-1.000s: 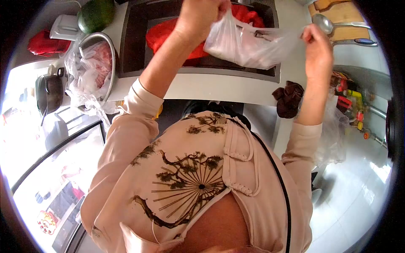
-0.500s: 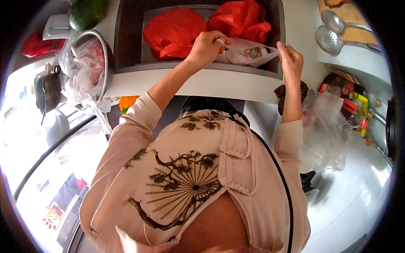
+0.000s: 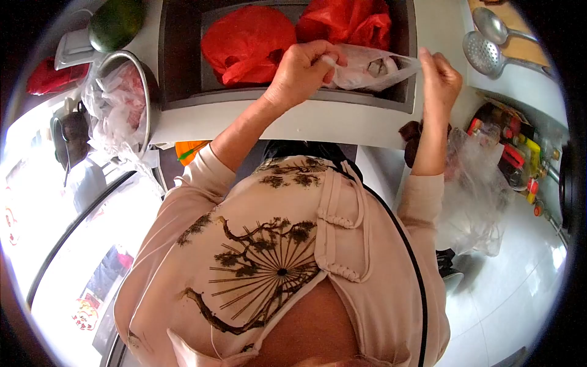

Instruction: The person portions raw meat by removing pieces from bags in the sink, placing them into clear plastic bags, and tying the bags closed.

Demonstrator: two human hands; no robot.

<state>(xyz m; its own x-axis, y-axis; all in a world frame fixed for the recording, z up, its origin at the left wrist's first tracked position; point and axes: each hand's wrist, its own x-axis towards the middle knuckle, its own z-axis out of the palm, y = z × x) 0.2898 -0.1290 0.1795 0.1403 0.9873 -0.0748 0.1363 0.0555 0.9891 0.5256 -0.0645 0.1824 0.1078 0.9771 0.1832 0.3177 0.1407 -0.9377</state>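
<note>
Sink (image 3: 177,61): translucent bag (image 3: 353,77) stretched across near right portion. Left hand (image 3: 304,68), fingers curled, grips bag's left end above sink; right hand (image 3: 440,81), at sink's right rim, pinches opposite end.

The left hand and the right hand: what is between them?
In the head view, a translucent plastic bag lies between the left hand and the right hand, over the sink.

The pale table (image 3: 238,121) is carrying a dark sink (image 3: 189,100), and inside it two red bags (image 3: 247,46) are lying. On the left, a metal bowl (image 3: 151,101), a green melon (image 3: 116,24) and a white container (image 3: 70,56) are resting close together. On the right, a ladle (image 3: 489,25) and a slotted spoon (image 3: 482,54) are lying by a wooden board (image 3: 520,13).
</note>
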